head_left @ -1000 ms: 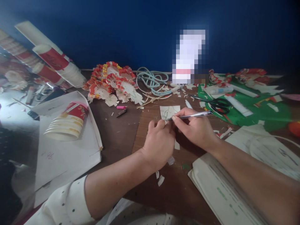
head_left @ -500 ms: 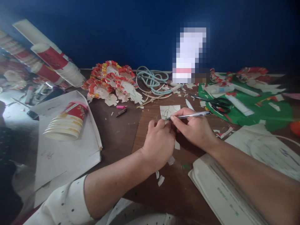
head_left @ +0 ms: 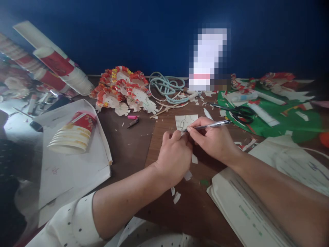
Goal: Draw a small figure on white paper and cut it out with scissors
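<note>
1. Fingers and thumb of the right hand point(head_left: 216, 144) are closed around a slim pen point(head_left: 217, 124), pinching it low near its point, the barrel slanting off to the right across the hand.
2. Over to the left hand point(head_left: 174, 157): knuckles up, fingers bent, right beside the pen's point at the near edge of a small white paper point(head_left: 186, 120). Fingertips are hidden, so whether they pinch or simply press, nobody can tell.
3. That pen looks light and stiff, perhaps a touch slick along its smooth barrel; down low, where the thumb sits, seems the spot for control.
4. And the paper, lying on the brown table point(head_left: 133, 147) with thin lines across it! Feather-light, probably, and quick to slide or crease; best pinned flat by an edge, clear of those lines.
5. Just beyond the right hand, a white tube point(head_left: 207, 114); farther right, dark-handled scissors point(head_left: 240, 110) by a green sheet point(head_left: 300, 132).
6. Farther out, pale-blue cord point(head_left: 167, 89) in loose loops, with red-trimmed paper pieces point(head_left: 110, 99) heaped to its left.
</note>
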`<state>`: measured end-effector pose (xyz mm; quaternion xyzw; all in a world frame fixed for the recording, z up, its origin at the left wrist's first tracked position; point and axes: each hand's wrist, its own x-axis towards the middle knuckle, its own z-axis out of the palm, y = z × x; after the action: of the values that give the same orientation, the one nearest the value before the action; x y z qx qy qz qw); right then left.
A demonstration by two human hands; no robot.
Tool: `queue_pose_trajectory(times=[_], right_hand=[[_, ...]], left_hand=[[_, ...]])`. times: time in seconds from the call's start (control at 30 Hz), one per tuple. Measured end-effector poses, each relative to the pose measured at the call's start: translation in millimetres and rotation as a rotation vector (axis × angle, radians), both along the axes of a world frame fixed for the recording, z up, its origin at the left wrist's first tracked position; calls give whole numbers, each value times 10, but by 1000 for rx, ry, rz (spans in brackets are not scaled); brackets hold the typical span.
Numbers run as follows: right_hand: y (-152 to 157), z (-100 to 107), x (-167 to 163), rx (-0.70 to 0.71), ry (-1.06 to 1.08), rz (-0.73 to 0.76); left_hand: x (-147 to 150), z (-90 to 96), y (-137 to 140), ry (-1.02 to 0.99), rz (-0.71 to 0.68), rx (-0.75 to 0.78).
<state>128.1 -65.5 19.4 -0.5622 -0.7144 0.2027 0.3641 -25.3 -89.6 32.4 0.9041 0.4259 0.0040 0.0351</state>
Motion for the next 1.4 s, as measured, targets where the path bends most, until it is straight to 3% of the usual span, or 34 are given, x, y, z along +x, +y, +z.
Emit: queue_pose_trajectory(times=[0.3,1.03,1.2,1.4], right_hand=[[5,34,0,30,-58,-27],[105,214,-17,-71,-227,-12],[90,212,-9,-88,-169,-7],[57,130,93,48,40,-83]], left_hand=[[1,15,-9,10,0,-26],[6,-23,3,8,-21,-7],[7,-14,0,43,-19,-6],[-1,-34,-24,80,1,102]])
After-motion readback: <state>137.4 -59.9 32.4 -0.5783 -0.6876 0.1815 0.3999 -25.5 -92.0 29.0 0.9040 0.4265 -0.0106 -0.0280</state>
